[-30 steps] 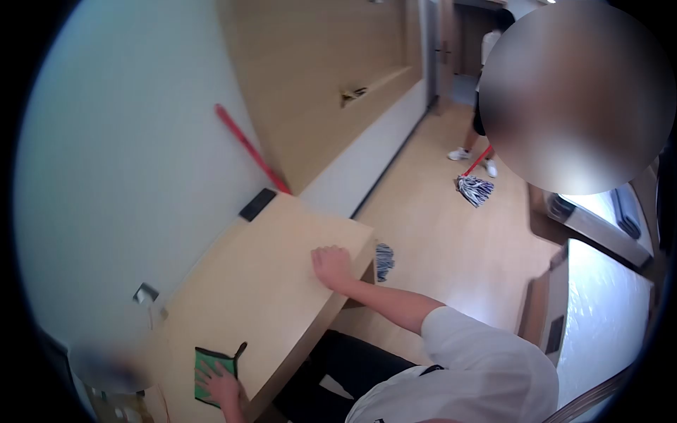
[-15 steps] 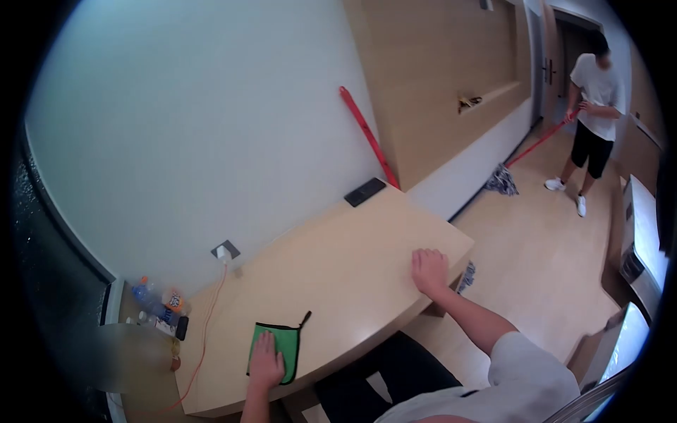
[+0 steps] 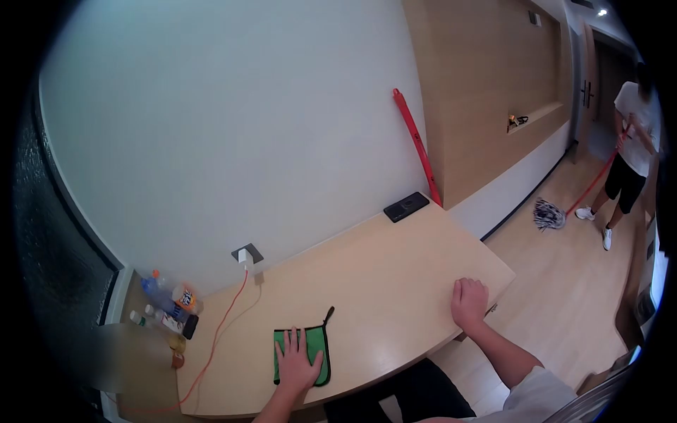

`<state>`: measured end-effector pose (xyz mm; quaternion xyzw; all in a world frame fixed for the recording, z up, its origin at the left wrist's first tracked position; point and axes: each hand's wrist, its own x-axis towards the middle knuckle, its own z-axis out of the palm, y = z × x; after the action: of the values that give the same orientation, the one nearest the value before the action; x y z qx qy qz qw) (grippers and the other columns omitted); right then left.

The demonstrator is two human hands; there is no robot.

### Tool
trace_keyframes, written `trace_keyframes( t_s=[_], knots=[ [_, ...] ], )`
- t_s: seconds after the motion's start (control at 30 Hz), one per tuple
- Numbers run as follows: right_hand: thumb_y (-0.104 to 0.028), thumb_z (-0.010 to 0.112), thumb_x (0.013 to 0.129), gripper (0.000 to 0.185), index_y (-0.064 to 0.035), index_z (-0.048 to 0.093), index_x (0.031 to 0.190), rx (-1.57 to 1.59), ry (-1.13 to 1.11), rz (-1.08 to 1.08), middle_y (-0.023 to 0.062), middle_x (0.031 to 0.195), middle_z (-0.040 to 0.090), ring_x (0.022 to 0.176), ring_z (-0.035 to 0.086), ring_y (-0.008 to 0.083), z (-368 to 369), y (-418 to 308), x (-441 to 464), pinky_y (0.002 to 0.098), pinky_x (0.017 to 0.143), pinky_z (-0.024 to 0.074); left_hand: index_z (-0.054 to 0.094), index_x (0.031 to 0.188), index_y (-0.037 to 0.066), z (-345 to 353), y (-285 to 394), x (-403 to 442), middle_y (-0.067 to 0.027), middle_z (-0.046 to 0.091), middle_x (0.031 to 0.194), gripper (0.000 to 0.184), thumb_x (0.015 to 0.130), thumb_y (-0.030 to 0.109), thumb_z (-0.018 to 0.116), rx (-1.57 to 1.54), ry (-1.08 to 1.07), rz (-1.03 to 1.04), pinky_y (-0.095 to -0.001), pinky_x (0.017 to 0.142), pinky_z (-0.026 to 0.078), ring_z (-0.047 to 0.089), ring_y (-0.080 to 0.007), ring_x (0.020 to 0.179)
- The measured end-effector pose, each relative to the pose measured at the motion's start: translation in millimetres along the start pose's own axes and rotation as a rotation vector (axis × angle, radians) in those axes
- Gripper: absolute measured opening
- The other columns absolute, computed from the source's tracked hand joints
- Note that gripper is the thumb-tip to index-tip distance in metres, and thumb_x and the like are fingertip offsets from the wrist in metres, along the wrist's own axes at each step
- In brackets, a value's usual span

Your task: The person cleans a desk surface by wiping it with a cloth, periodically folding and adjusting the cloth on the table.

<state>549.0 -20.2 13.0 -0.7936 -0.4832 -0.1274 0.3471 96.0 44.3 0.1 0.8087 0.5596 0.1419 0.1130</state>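
Note:
My left hand [image 3: 297,361] lies flat with spread fingers on a green cloth with black edging [image 3: 317,345]. The cloth rests near the front edge of a light wooden desk [image 3: 367,282], and a black loop sticks out from its upper right corner. Toward the desk's right end, my right hand [image 3: 470,304] rests on the top with its fingers curled in. I see nothing in that hand.
A black phone [image 3: 407,207] lies at the back edge, beside a red pole [image 3: 417,148] against the wall. An orange cable [image 3: 224,324] runs from a wall plug [image 3: 245,258]. Several bottles [image 3: 166,303] stand left. Another person [image 3: 631,134] holds a mop [image 3: 550,213].
The view has swung, so the desk sits farther right. My left hand has spread its fingers over the cloth, and my right fingers curl more. The other person's mop has moved over the floor.

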Motion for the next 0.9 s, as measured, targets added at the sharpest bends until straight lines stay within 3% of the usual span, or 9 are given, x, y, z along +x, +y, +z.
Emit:
trace_keyframes(
  t_s=[0.3, 0.47, 0.6, 0.73, 0.8, 0.87, 0.9],
  knots=[
    [-0.023, 0.055, 0.1, 0.026, -0.0059, 0.064, 0.084, 0.014, -0.035, 0.032, 0.0134, 0.082, 0.065, 0.083, 0.06, 0.0351, -4, 4, 4, 0.0487, 0.08, 0.0418, 0.026, 0.164, 0.005, 30, -4, 141, -0.0195, 0.022, 0.171, 0.085, 0.1, 0.057, 0.049, 0.052, 0.075, -0.126, -0.0614, 0.127, 0.008, 0.017, -0.0379, 0.159],
    [-0.023, 0.056, 0.099, 0.026, -0.0059, 0.064, 0.081, 0.041, -0.003, 0.055, 0.0137, 0.082, 0.065, 0.084, 0.06, 0.0352, 0, 5, 2, 0.0482, 0.079, 0.0425, 0.024, 0.165, 0.005, 39, 0, 158, -0.0184, 0.019, 0.172, 0.088, 0.099, 0.059, 0.05, 0.024, 0.22, -0.183, -0.0612, 0.128, 0.008, 0.014, -0.0364, 0.16],
    [-0.022, 0.057, 0.098, 0.026, -0.0056, 0.065, 0.08, 0.035, 0.008, 0.061, 0.0128, 0.081, 0.065, 0.083, 0.06, 0.0352, 2, 7, 1, 0.0485, 0.078, 0.0429, 0.026, 0.164, 0.004, 33, 48, 96, -0.0188, 0.021, 0.172, 0.089, 0.099, 0.058, 0.053, -0.051, 0.193, -0.18, -0.0612, 0.128, 0.008, 0.015, -0.0368, 0.16],
    [-0.02, 0.06, 0.097, 0.021, -0.0059, 0.067, 0.083, 0.137, 0.063, -0.065, 0.012, 0.079, 0.066, 0.08, 0.06, 0.035, 1, 4, -10, 0.0481, 0.078, 0.0435, 0.038, 0.158, 0.002, 28, 82, -8, -0.0211, 0.031, 0.167, 0.084, 0.096, 0.051, 0.064, -0.238, 0.21, -0.116, -0.061, 0.126, 0.016, 0.026, -0.0397, 0.156],
    [-0.02, 0.063, 0.095, 0.018, -0.0063, 0.069, 0.084, 0.297, 0.086, -0.163, 0.0115, 0.078, 0.066, 0.08, 0.06, 0.0346, -12, -10, -15, 0.0476, 0.079, 0.0438, 0.046, 0.152, 0.001, 2, 94, -73, -0.0216, 0.04, 0.161, 0.079, 0.093, 0.048, 0.07, -0.016, 0.31, -0.002, -0.0604, 0.124, 0.022, 0.035, -0.0407, 0.151],
    [-0.021, 0.066, 0.093, 0.016, -0.0075, 0.073, 0.098, 0.392, -0.061, -0.25, 0.0118, 0.089, 0.069, 0.09, 0.064, 0.0344, -10, -35, -45, 0.047, 0.086, 0.0456, 0.051, 0.148, 0.001, 1, 86, -112, -0.0222, 0.047, 0.155, 0.076, 0.09, 0.044, 0.076, 0.107, 0.363, 0.034, -0.0599, 0.121, 0.028, 0.041, -0.0414, 0.147],
    [-0.027, 0.068, 0.093, 0.024, -0.0088, 0.072, 0.109, 0.435, -0.139, -0.394, 0.0125, 0.102, 0.07, 0.102, 0.063, 0.0343, -10, -51, -61, 0.0475, 0.092, 0.0451, 0.053, 0.146, 0.001, 5, 75, -131, -0.0224, 0.05, 0.152, 0.075, 0.088, 0.041, 0.079, 0.118, 0.363, 0.009, -0.0598, 0.12, 0.03, 0.044, -0.0417, 0.145]
  ],
)
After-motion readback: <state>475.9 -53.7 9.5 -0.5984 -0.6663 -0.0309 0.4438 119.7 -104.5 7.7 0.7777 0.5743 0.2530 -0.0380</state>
